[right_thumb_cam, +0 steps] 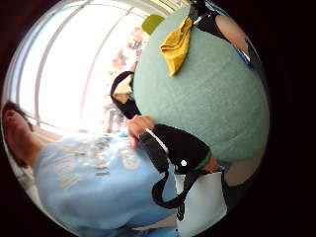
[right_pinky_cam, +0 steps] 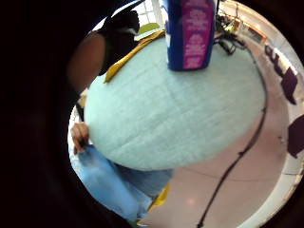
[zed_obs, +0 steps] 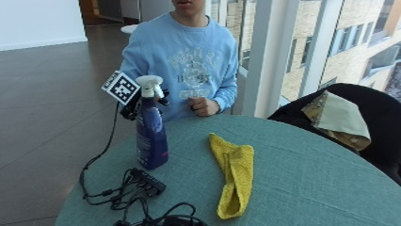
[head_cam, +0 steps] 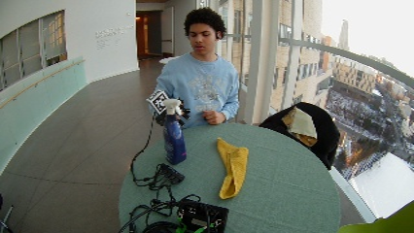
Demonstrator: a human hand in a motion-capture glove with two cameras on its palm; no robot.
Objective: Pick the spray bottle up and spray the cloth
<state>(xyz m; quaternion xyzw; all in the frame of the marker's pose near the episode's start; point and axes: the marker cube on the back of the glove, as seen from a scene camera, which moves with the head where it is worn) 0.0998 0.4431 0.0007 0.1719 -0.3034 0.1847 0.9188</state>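
Observation:
A blue spray bottle (zed_obs: 151, 136) with a white trigger head stands upright on the round green table (zed_obs: 300, 179), near its left edge. My gloved right hand (zed_obs: 132, 109) is behind the bottle's neck, just under the trigger head. Its black fingers curl round the neck and show on the far side. The little finger side palm view looks down the bottle's pink label (right_pinky_cam: 190, 33) to its base on the table. A yellow cloth (zed_obs: 235, 176) lies folded lengthwise in the middle of the table, to the right of the bottle and apart from it.
The person's bare left hand (zed_obs: 202, 106) rests in a fist at the table's far edge. Black cables and a small box (zed_obs: 134, 186) lie in front of the bottle. A chair with a black jacket (zed_obs: 370, 117) stands at the right.

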